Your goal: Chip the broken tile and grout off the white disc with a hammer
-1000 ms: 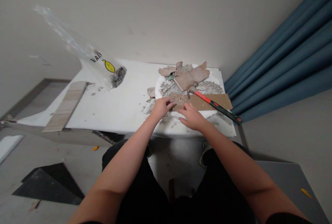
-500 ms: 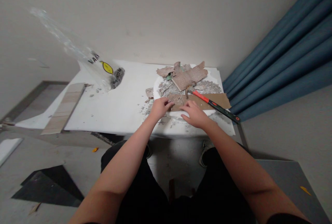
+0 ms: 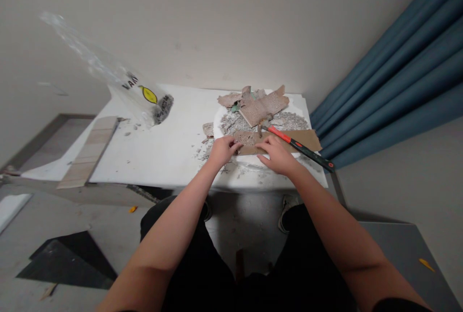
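Observation:
A long brown strip (image 3: pixel 302 139), cardboard-like, with crumbly grey material on its left part, lies across a white foam-like round base (image 3: pixel 218 121). At the strip's left end my left hand (image 3: pixel 222 150) is closed, thumb and fingers pinching its edge. My right hand (image 3: pixel 277 154) rests at the near edge with fingertips on the strip and the thumb held apart. A hammer (image 3: pixel 296 145) with a red and black handle lies over the strip, its head on the grey rubble (image 3: pixel 231 123). Broken brown textured pieces (image 3: pixel 262 105) are heaped behind.
A clear plastic bag (image 3: pixel 139 97) with a yellow lemon print and grey bits stands on the white table (image 3: pixel 159 157). A wood-look plank (image 3: pixel 90 150) lies at its left. Blue curtains (image 3: pixel 398 61) hang on the right. Dark sheets (image 3: pixel 68 259) lie on the floor.
My right hand has slid slightly right along the strip's near edge. My left hand, the strip and the hammer stay in place.

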Action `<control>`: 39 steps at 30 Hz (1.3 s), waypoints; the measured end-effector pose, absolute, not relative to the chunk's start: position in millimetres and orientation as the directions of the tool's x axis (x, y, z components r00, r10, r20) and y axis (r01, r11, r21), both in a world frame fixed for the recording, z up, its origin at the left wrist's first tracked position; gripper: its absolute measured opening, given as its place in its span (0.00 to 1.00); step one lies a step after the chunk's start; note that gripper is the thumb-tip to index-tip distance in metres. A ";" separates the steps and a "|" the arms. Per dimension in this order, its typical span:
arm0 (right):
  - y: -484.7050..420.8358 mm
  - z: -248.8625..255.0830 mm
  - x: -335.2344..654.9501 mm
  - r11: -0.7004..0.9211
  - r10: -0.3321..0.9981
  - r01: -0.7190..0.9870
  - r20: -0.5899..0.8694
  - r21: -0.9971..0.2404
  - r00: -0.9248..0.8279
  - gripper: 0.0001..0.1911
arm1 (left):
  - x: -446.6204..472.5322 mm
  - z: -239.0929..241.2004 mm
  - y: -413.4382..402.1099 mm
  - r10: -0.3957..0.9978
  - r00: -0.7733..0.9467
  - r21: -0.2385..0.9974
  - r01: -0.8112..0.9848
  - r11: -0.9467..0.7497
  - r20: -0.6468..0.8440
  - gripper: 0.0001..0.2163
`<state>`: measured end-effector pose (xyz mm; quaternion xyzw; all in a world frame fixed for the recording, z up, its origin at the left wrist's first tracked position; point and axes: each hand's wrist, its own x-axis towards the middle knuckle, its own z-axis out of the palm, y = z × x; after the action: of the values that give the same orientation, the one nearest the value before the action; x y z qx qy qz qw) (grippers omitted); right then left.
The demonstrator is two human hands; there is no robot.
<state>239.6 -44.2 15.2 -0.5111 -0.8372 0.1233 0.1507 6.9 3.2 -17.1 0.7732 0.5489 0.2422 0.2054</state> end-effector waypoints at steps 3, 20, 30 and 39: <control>-40.3 22.2 257.5 0.325 0.944 0.896 0.161 -0.304 -0.287 0.17 | 7.7 -17.8 3.1 0.940 0.297 0.556 0.759 -0.339 0.168 0.13; -42.1 16.8 302.1 -0.007 1.000 0.999 0.027 0.051 0.006 0.21 | 11.1 -29.9 -1.9 0.912 0.334 0.560 0.721 -0.409 0.236 0.11; -96.1 40.7 281.2 0.037 0.995 0.767 -0.052 -0.641 -0.091 0.18 | 12.5 -31.7 1.5 0.916 0.327 0.573 0.716 -0.400 0.231 0.11; -99.0 62.2 267.7 0.240 0.962 0.841 0.002 -0.485 -0.274 0.18 | 12.3 -29.3 -1.3 0.918 0.321 0.571 0.719 -0.395 0.232 0.11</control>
<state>267.7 -99.0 62.2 -0.5833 -0.7727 0.1993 0.1516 12.3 -1.3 -29.3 0.7912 0.5175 0.2678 0.1857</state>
